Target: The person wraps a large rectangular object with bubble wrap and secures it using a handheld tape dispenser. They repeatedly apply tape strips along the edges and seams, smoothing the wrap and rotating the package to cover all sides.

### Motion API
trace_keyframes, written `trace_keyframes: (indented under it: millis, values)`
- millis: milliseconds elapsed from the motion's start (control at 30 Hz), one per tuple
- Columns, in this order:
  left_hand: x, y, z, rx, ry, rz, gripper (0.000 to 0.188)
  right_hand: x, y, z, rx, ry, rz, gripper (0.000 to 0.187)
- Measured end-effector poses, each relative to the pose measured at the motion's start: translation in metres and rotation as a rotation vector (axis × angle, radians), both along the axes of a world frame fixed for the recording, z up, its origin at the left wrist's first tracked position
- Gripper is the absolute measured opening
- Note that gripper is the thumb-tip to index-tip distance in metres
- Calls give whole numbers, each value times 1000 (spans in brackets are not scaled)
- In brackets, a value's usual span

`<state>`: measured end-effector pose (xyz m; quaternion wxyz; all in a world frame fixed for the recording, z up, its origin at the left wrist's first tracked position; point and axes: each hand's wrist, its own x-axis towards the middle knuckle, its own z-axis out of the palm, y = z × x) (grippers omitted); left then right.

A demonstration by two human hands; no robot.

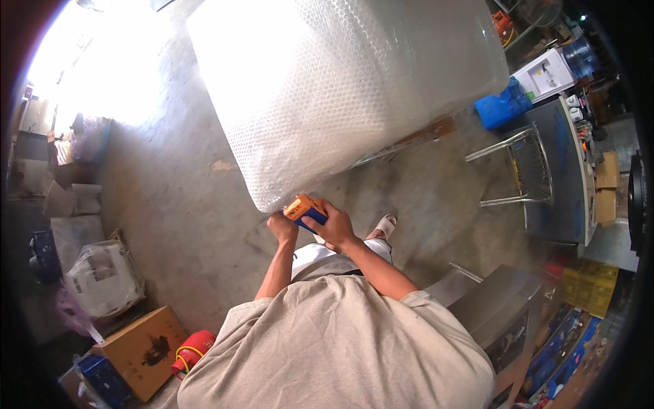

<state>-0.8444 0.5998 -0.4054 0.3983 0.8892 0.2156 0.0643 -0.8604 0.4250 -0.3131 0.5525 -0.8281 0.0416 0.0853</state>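
Observation:
A large block-shaped item wrapped in clear bubble wrap [306, 102] stands in front of me, its near corner pointing at my hands. My left hand [283, 228] is closed right at that corner; what its fingers pinch is hidden. In my right hand [335, 226] is a small orange and blue box-shaped thing [304, 207], gripped with the thumb across its blue side. It is held close beside my left hand, next to the wrap's corner. From this angle I cannot tell its exact kind.
On the right, a metal-framed chair [528, 167] stands by a dark table [562, 163], with a blue jerrycan [503, 105] beyond. A steel cabinet [501, 300] is near my right side. A cardboard box [139, 347] and red cylinder [194, 347] sit at lower left.

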Motion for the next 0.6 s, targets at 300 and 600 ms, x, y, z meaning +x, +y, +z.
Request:
trace_keyframes:
  millis: [300,600]
  values:
    - [12,9,11,135,51,-120,33,-1,-21,-86,-242,408,-157,71]
    - [4,20,58,-485,416,-357,41,-35,-71,-67,-56,-174,-5,69]
